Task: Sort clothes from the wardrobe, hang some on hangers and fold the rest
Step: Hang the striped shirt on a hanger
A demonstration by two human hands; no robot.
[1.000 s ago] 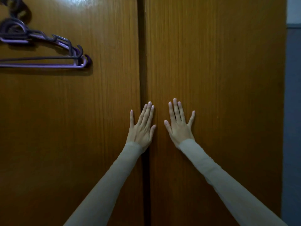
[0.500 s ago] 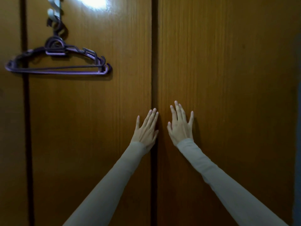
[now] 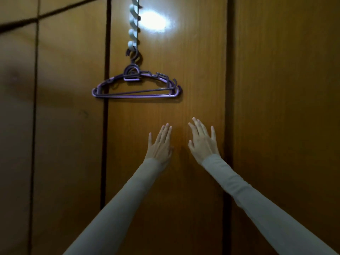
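- Compared with half a second earlier, both hands now lie in front of a single wardrobe door (image 3: 193,181), to the left of the dark seam (image 3: 228,126) they previously straddled; the purple hangers (image 3: 137,89) appear nearer the centre of the view.
- Left hand (image 3: 161,144): fingers straight and together, grasping nothing; whether it touches the wood cannot be told.
- Right hand (image 3: 203,141): fingers spread and relaxed, grasping nothing, close to the seam.
- The hangers, a small stacked bunch, hang from the lowest loop of a pale hook strip (image 3: 133,24) fixed down the door face, above and to the left of the hands.
- No writing or brand mark can be read on any surface.
- A second seam (image 3: 105,126) bounds the door on the left; bare wood lies between hands and hangers.
- Both sleeves (image 3: 117,208) are pale grey.
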